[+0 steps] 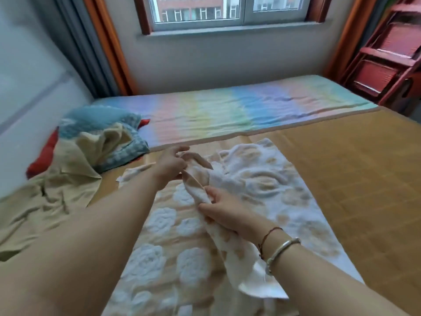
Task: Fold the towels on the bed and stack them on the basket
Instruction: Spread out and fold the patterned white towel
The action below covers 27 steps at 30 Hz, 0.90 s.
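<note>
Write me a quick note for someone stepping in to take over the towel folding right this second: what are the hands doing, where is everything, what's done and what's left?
Left hand: pinching the far end of the floral towel's bunched edge.
Right hand: gripping the same bunched edge nearer the body.
The floral towel lies mostly spread on the bamboo mat, one side lifted, not yet folded.
Unfolded heap at the left: beige towel and blue towel, over something red.
No basket is in view and no folded stack shows.
Left: fold this towel, fold the heap, then stack them all on the basket.
</note>
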Available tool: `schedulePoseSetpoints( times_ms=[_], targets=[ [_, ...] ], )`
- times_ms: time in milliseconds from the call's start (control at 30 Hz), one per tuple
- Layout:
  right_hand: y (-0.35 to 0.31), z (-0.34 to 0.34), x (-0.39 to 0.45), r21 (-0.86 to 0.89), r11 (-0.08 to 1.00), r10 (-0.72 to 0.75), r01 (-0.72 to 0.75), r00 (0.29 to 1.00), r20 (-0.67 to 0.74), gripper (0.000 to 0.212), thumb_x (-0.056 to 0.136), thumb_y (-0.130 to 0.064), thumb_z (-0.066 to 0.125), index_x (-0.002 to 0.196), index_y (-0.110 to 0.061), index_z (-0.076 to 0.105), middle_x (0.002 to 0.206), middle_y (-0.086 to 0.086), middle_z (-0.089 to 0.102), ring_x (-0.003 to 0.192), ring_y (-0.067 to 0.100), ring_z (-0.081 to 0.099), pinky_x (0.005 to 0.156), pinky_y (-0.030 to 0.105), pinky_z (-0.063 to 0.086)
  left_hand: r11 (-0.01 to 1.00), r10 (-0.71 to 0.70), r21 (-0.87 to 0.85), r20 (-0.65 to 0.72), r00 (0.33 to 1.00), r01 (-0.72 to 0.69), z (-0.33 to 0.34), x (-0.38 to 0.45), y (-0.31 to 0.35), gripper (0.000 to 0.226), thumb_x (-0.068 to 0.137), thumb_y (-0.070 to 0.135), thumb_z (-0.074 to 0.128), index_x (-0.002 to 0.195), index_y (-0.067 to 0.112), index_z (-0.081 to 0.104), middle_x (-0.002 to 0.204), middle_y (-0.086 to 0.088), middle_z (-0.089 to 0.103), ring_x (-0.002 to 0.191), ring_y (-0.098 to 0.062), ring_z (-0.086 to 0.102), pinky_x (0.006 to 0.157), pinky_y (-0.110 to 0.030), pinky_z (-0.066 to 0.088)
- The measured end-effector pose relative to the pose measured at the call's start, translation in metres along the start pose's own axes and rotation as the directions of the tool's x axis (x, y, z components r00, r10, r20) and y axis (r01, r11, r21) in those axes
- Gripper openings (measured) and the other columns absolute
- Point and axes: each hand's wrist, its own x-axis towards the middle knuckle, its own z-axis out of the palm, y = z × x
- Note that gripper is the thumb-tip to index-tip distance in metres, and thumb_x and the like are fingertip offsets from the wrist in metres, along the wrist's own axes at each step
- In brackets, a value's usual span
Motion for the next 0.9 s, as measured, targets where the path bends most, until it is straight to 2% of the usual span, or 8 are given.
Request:
schedulePoseSetpoints(
  times_ms=[167,300,400,467,533,667,800,900],
  targets=[
    [0.071,0.109,0.032,-0.039,0.996,0.087,-0.083,0.99,0.111,0.029,0.086,-0.008,0.05,0.113,-0.014,0.059,0.094,0.008,0.064,0.079,0.021,0.063,0.07,0.031,0.054,0.986,-0.159,0.028,-0.115,0.981,0.163,-0.038,-0.022,-0.127,0.041,0.088,-0.008,0.048,0.123,0.014,0.054,0.086,-0.012,0.057,0.068,-0.023,0.057,0.055,-0.03,0.049],
    [0.123,0.168,0.046,-0.091,0.993,0.09,-0.08,0.989,0.115,0.037,0.083,-0.008,0.055,0.118,-0.019,0.059,0.101,0.007,0.067,0.094,0.023,0.066,0.08,0.036,0.056,0.959,-0.281,-0.039,-0.233,0.931,0.279,-0.055,-0.038,-0.218,0.026,0.087,0.006,0.058,0.113,0.011,0.059,0.098,-0.01,0.06,0.084,-0.025,0.061,0.074,-0.038,0.057],
    [0.148,0.192,0.043,-0.088,0.991,0.11,-0.102,0.989,0.097,0.043,0.085,-0.006,0.055,0.126,-0.018,0.056,0.111,0.006,0.066,0.101,0.021,0.063,0.089,0.035,0.052,0.889,-0.429,-0.202,-0.056,0.901,0.411,-0.057,-0.056,-0.266,0.026,0.089,0.0,0.056,0.114,0.005,0.054,0.103,-0.016,0.063,0.081,-0.023,0.066,0.07,-0.033,0.059],
    [0.157,0.198,0.04,-0.088,0.988,0.132,-0.125,0.988,0.085,0.046,0.087,-0.004,0.054,0.131,-0.018,0.052,0.11,0.002,0.063,0.099,0.016,0.06,0.083,0.027,0.05,0.859,-0.463,-0.198,0.095,0.881,0.473,-0.052,-0.07,-0.279,0.011,0.091,0.01,0.061,0.101,0.009,0.057,0.088,-0.01,0.066,0.067,-0.016,0.066,0.075,-0.033,0.058],
    [0.162,0.2,0.038,-0.066,0.989,0.14,-0.136,0.988,0.069,0.041,0.087,-0.002,0.053,0.126,-0.014,0.055,0.107,0.004,0.064,0.092,0.014,0.059,0.075,0.023,0.049,0.871,-0.44,-0.181,0.129,0.889,0.457,-0.045,-0.076,-0.283,0.006,0.089,0.011,0.063,0.094,0.009,0.059,0.082,-0.008,0.067,0.066,-0.015,0.066,0.07,-0.031,0.058],
    [0.15,0.193,0.031,0.014,0.994,0.107,-0.107,0.991,-0.079,0.028,0.085,-0.007,0.053,0.107,-0.018,0.067,0.096,0.008,0.07,0.081,0.018,0.063,0.07,0.033,0.051,0.89,-0.367,-0.273,0.041,0.929,0.364,-0.038,-0.067,-0.263,0.007,0.083,-0.004,0.061,0.087,0.002,0.06,0.087,-0.016,0.067,0.075,-0.022,0.067,0.066,-0.027,0.058],
    [0.091,0.158,0.025,0.089,0.996,0.006,0.02,0.959,-0.283,0.017,0.083,-0.011,0.059,0.081,-0.022,0.072,0.071,-0.007,0.069,0.067,0.009,0.061,0.061,0.025,0.05,0.902,-0.197,-0.368,0.115,0.974,0.226,-0.041,-0.066,-0.181,0.013,0.082,0.001,0.069,0.095,0.0,0.066,0.088,-0.012,0.071,0.079,-0.021,0.07,0.075,-0.03,0.059],
    [0.027,0.134,0.018,0.116,0.988,-0.066,0.105,0.952,-0.299,0.012,0.075,-0.017,0.057,0.068,-0.011,0.064,0.058,-0.004,0.054,0.058,0.012,0.049,0.053,0.022,0.04,0.923,-0.058,-0.37,0.13,0.99,0.102,-0.064,-0.069,-0.112,0.009,0.082,0.003,0.069,0.091,0.004,0.067,0.081,-0.009,0.071,0.075,-0.018,0.07,0.073,-0.028,0.059]
  ],
)
